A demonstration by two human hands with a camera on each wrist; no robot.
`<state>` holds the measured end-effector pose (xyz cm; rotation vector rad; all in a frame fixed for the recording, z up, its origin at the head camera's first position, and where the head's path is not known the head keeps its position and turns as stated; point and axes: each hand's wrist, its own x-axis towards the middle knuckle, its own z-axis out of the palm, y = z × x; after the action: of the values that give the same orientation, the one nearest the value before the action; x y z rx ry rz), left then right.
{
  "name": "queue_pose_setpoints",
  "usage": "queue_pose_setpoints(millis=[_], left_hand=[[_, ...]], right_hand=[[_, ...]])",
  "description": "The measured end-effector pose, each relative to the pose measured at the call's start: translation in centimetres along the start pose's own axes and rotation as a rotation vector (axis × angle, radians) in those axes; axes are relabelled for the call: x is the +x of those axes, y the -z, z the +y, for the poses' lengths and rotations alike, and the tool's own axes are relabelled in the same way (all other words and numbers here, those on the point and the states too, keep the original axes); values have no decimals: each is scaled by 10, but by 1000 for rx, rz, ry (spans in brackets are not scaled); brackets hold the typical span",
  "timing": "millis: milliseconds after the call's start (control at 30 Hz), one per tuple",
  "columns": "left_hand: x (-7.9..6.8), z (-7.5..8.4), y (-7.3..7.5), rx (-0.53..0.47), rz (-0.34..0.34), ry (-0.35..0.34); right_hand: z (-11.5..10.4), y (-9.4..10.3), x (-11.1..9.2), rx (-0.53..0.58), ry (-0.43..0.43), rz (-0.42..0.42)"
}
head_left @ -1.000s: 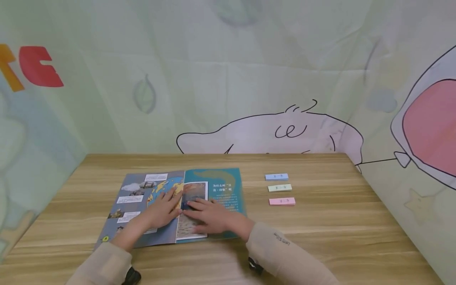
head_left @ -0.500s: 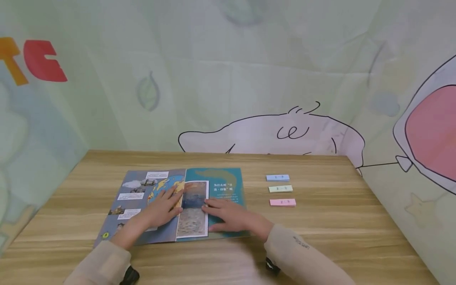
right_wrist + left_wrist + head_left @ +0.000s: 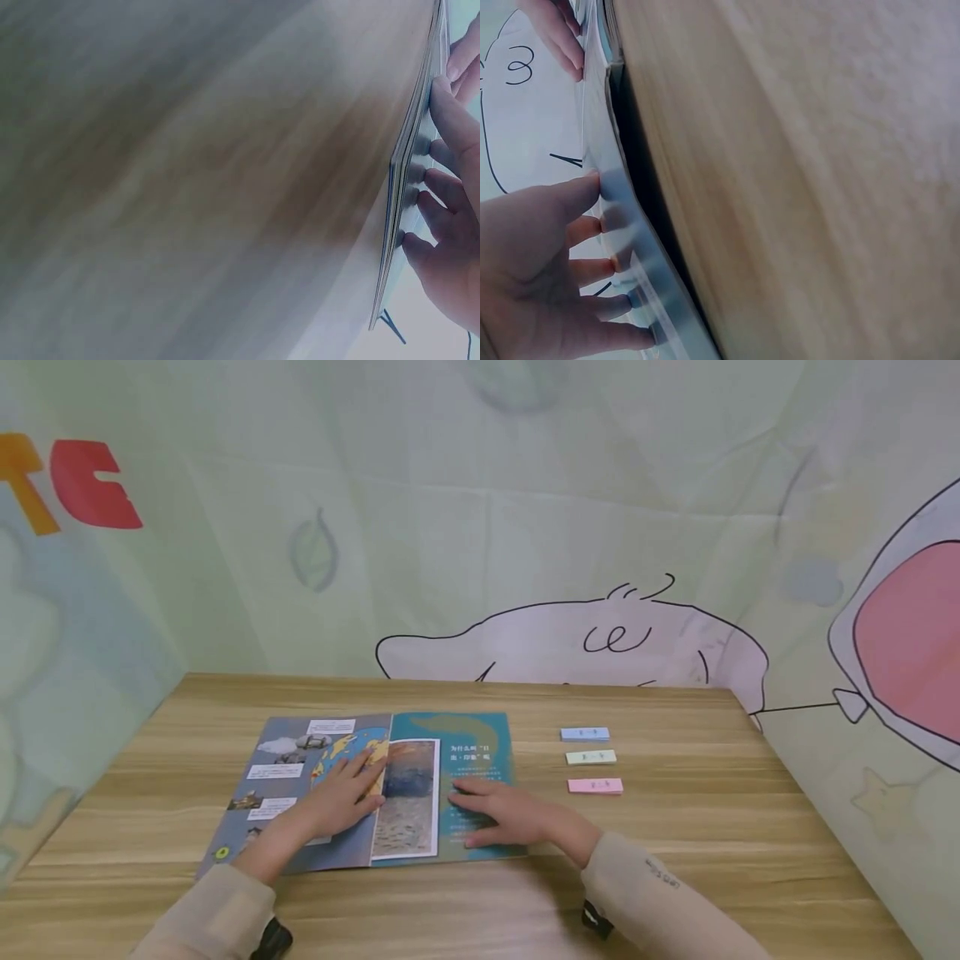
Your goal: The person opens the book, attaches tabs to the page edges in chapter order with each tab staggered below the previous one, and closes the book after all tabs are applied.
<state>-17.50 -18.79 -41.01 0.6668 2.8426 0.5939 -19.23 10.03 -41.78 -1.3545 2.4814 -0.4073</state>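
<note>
An open illustrated book (image 3: 360,835) is lying flat on the wood-grain table (image 3: 465,914), left of the blue (image 3: 585,734), green (image 3: 590,757) and pink paper slips (image 3: 595,786). Its grey-purple left page is showing small building pictures, white caption boxes and a blue-and-yellow map (image 3: 330,760); its teal right page is carrying a white-bordered painting (image 3: 408,797) beside the gutter, with pale Chinese print next to it. The left hand (image 3: 339,797) is resting on the left page with fingers spread, partly covering the map, and the right hand (image 3: 506,812) is touching the teal page, its fingers also apart; neither is pinching anything. Compared with a second ago, the right hand is sitting farther right, off the painting it was partly covering, while the left hand is staying in place.
</note>
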Motion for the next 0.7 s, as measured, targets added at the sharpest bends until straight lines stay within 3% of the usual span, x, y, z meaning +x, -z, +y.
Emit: queue_pose_setpoints(millis=[233, 500, 700], left_hand=[[0, 0, 0, -9, -4, -10], [0, 0, 1, -8, -11, -6], [1, 2, 2, -17, -23, -3]], right_hand=[[2, 4, -6, 3, -23, -6], [10, 5, -17, -4, -124, 8], [11, 8, -21, -16, -130, 16]])
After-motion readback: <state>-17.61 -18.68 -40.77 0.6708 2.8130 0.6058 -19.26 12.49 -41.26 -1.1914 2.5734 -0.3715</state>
